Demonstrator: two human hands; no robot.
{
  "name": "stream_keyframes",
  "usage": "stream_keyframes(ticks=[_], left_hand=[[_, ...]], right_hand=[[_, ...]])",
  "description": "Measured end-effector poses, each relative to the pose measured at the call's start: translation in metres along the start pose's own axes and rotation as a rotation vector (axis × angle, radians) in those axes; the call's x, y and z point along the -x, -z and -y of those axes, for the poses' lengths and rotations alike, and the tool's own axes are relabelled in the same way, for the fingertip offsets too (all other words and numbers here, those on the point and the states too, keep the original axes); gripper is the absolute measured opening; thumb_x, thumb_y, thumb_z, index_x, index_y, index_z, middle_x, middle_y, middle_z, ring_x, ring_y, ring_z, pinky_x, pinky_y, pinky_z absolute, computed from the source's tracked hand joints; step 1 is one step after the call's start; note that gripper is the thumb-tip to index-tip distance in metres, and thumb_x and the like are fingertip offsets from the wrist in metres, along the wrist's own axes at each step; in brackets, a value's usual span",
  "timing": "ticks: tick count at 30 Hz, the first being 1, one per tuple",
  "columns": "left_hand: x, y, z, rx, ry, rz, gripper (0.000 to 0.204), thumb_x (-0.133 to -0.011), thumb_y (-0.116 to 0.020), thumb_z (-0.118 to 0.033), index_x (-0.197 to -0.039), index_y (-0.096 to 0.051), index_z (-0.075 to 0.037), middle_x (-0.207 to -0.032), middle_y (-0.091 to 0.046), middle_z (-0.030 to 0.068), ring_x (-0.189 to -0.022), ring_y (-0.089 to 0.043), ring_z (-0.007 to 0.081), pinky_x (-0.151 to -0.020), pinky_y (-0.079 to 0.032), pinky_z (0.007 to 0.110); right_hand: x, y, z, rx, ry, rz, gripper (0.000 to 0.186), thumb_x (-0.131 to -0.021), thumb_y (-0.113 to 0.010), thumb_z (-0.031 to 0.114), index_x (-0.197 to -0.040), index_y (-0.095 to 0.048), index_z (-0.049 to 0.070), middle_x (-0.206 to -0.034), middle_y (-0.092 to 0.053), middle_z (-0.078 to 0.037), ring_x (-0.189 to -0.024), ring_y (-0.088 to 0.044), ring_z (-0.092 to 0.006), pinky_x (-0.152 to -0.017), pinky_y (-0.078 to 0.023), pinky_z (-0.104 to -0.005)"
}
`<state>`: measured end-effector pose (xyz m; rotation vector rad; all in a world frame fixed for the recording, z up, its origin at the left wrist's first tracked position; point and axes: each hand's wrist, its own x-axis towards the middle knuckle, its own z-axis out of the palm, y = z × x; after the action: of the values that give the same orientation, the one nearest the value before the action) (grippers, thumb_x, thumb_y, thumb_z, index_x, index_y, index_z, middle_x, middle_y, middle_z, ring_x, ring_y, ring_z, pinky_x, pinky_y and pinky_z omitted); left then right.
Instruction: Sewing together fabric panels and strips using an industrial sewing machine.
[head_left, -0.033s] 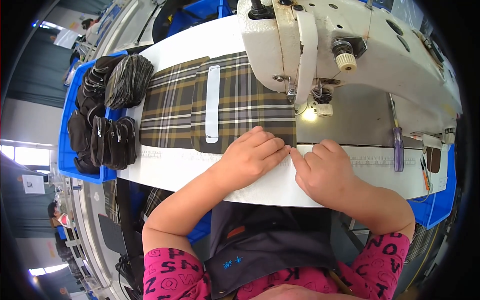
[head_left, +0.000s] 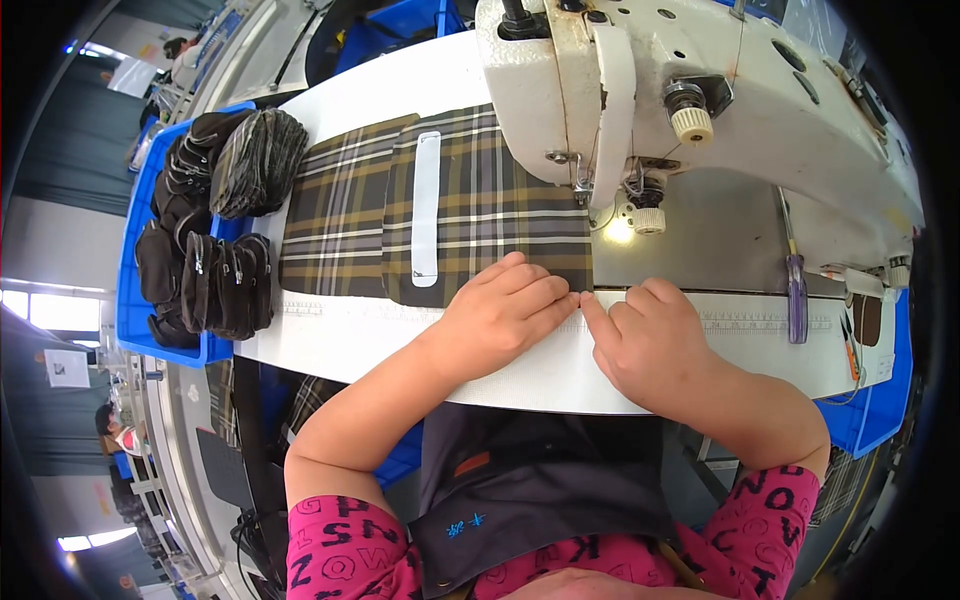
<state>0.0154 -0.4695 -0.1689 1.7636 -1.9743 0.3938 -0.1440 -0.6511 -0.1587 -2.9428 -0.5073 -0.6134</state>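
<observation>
A brown, black and white plaid fabric panel (head_left: 545,225) lies on the white table under the sewing machine's head (head_left: 560,110). A pale strip (head_left: 426,210) runs across it, fixed at both ends. My left hand (head_left: 508,315) rests on the panel's near edge, its fingers bent and pressed together at the near right corner. At that same corner, the index fingertip of my right hand (head_left: 650,340) meets my left fingertips. Its other fingers are curled in. What lies between the fingertips is mostly covered. Another plaid piece (head_left: 330,220) shows left of the strip.
Left on the table stands a blue bin (head_left: 130,290) with stacked dark zippered pouches (head_left: 225,290). A purple-handled screwdriver (head_left: 796,300) and an orange-handled tool (head_left: 851,355) lie to the right. A printed ruler scale (head_left: 760,322) runs along the table front. Other people are in the left background.
</observation>
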Motion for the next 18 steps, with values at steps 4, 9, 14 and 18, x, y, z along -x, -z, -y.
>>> stream_keyframes(ticks=[4, 9, 14, 18], left_hand=[[-0.004, -0.001, 0.002, 0.118, 0.155, 0.024, 0.043, -0.075, -0.078, -0.011, -0.117, -0.074, -0.006, -0.116, -0.068, 0.0074, -0.106, -0.065, 0.0261, -0.086, -0.052, 0.04], [-0.004, 0.0, 0.005, 0.231, 0.342, 0.118, 0.048, -0.082, -0.081, -0.013, -0.129, -0.071, -0.009, -0.139, -0.062, 0.0108, -0.132, -0.054, 0.0348, -0.107, -0.046, 0.046], [-0.005, -0.001, 0.014, 0.264, 0.371, 0.171, 0.051, -0.083, -0.079, -0.013, -0.133, -0.071, -0.014, -0.144, -0.059, 0.0099, -0.137, -0.05, 0.0371, -0.111, -0.044, 0.048], [-0.007, -0.004, 0.026, 0.264, 0.365, 0.158, 0.043, -0.089, -0.077, -0.017, -0.131, -0.071, -0.015, -0.142, -0.059, 0.0079, -0.139, -0.048, 0.0322, -0.106, -0.043, 0.052]], right_hand=[[0.001, 0.002, -0.001, 0.013, 0.0, 0.087, 0.041, -0.076, -0.068, 0.009, -0.115, -0.075, -0.003, -0.063, -0.056, -0.002, -0.065, -0.056, -0.0196, -0.068, -0.042, -0.0358], [0.002, 0.005, -0.001, 0.002, 0.005, 0.115, 0.043, -0.078, -0.068, 0.01, -0.118, -0.075, -0.002, -0.064, -0.057, -0.002, -0.066, -0.057, -0.0202, -0.068, -0.042, -0.0362], [0.003, 0.0, -0.004, 0.023, -0.021, 0.116, 0.043, -0.078, -0.068, 0.01, -0.12, -0.074, -0.001, -0.066, -0.058, -0.002, -0.067, -0.057, -0.0204, -0.067, -0.042, -0.0363], [0.0, -0.006, -0.007, 0.017, -0.074, 0.085, 0.043, -0.079, -0.069, 0.011, -0.121, -0.075, 0.002, -0.069, -0.058, -0.002, -0.068, -0.057, -0.0198, -0.066, -0.044, -0.0353]])
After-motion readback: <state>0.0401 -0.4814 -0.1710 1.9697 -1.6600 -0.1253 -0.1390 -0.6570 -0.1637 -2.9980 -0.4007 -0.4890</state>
